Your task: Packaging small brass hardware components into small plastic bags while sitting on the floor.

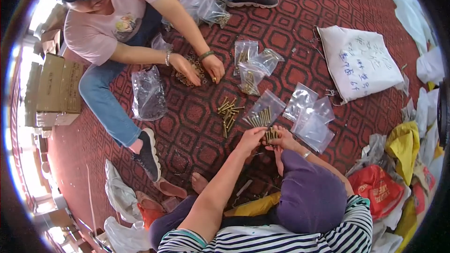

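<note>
My right hand (283,140) is closed round a bunch of brass-coloured screws (271,135). My left hand (251,140) has its fingertips at the mouth of a clear zip bag (277,103) that lies on the carpet with several long screws inside; whether it pinches the bag or a screw I cannot tell. Left of that bag lies a loose pile of screws (228,113). Filled zip bags (250,77) lie farther off, and flat, empty-looking bags (313,126) lie to the right.
Opposite, a person in a pink shirt (88,35) reaches into a pile of small rings (186,77). A white sack (362,63) with writing lies at right. Plastic bags (378,189) crowd the lower right, and cardboard boxes (58,89) stand at left.
</note>
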The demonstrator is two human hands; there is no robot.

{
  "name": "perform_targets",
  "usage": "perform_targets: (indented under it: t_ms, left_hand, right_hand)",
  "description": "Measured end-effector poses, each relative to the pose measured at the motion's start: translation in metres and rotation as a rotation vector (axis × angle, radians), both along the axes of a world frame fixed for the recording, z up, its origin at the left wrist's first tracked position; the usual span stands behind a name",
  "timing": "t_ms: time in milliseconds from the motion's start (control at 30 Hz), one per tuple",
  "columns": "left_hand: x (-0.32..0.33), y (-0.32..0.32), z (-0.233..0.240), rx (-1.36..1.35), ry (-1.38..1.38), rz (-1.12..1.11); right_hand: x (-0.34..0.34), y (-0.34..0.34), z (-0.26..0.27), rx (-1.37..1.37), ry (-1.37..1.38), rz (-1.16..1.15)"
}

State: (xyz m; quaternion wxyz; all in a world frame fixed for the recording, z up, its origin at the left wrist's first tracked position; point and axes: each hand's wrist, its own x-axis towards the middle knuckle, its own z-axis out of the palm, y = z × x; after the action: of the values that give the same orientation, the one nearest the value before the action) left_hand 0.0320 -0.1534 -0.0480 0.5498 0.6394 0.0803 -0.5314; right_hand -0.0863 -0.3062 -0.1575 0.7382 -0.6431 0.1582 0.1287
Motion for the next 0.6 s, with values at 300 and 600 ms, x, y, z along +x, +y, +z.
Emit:
perform_targets:
  t_ms: [300, 600]
  left_hand:
    - [0.0, 0.007, -0.021, -0.056, -0.417, -0.233]
    - [0.005, 0.005, -0.001, 0.039, -0.622, -0.363]
  right_hand:
    - [0.003, 0.006, 0.008, 0.203, 0.108, 0.031]
    - [0.004, 0.004, 0.026, 0.009, 0.052, 0.119]
